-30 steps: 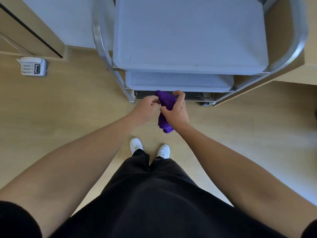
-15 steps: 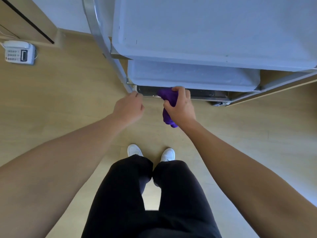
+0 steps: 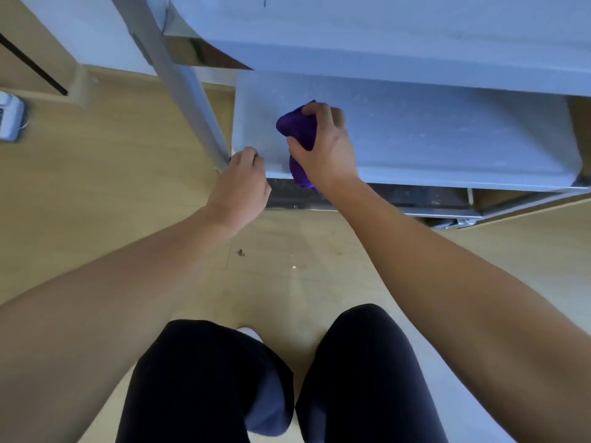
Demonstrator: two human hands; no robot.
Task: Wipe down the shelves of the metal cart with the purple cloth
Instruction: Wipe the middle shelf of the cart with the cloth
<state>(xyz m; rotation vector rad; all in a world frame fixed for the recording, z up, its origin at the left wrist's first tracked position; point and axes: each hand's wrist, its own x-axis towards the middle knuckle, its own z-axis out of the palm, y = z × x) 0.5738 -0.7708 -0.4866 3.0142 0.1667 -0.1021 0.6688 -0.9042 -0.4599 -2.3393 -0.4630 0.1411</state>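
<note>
Purple cloth (image 3: 295, 127), bunched into a wad, on the left part of the middle shelf (image 3: 447, 139) of the metal cart (image 3: 527, 204), one end trailing over the shelf's front lip. Right hand (image 3: 326, 151): on top of the cloth, fingers and thumb curled round it, holding it to the pale shelf surface. Left hand (image 3: 240, 183): at the shelf's front-left corner, beside the foot of the slanting post (image 3: 182, 87), fingers curled under; whether they grip anything cannot be told. Top shelf (image 3: 383, 30): pale tray overhanging the middle one. Bottom shelf (image 3: 415, 196): dark strip, flecked with light specks. Caster (image 3: 447, 222) under the right front. Wooden floor (image 3: 96, 203): small dark speck (image 3: 240, 251); white device (image 3: 8, 118) at far left. Knees in black trousers (image 3: 208, 378) at the near edge.
</note>
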